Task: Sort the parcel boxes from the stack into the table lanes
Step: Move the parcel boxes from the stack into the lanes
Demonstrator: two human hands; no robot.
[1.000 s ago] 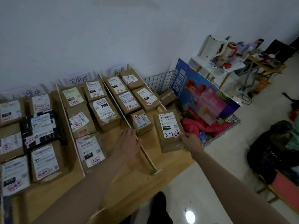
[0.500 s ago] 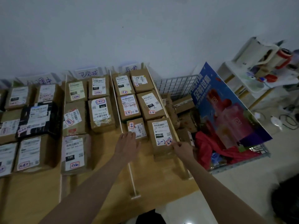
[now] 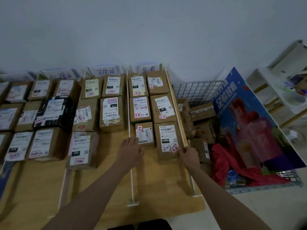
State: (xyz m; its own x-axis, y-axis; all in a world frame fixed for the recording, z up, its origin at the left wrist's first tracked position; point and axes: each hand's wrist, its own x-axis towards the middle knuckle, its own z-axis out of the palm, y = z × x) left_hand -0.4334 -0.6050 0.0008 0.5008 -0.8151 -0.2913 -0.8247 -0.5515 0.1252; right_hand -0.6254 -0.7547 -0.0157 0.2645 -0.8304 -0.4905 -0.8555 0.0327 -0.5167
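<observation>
A brown parcel box [image 3: 167, 141] with a white label lies in the rightmost table lane, right of centre. Its near right corner is pinched by the right hand [image 3: 188, 156]. The left hand [image 3: 130, 151] is spread flat beside a smaller box [image 3: 144, 134]. The cardboard is judged stiff and light, best gripped by opposite edges.

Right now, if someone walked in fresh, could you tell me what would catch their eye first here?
Probably the rows of labelled parcel boxes packed into lanes on the wooden table along the wall. Next, the two hands in the rightmost lane: the right hand grips the near corner of a brown parcel, the left hand rests beside a smaller one. To the right, a bright blue poster leans in a wire basket.
</observation>
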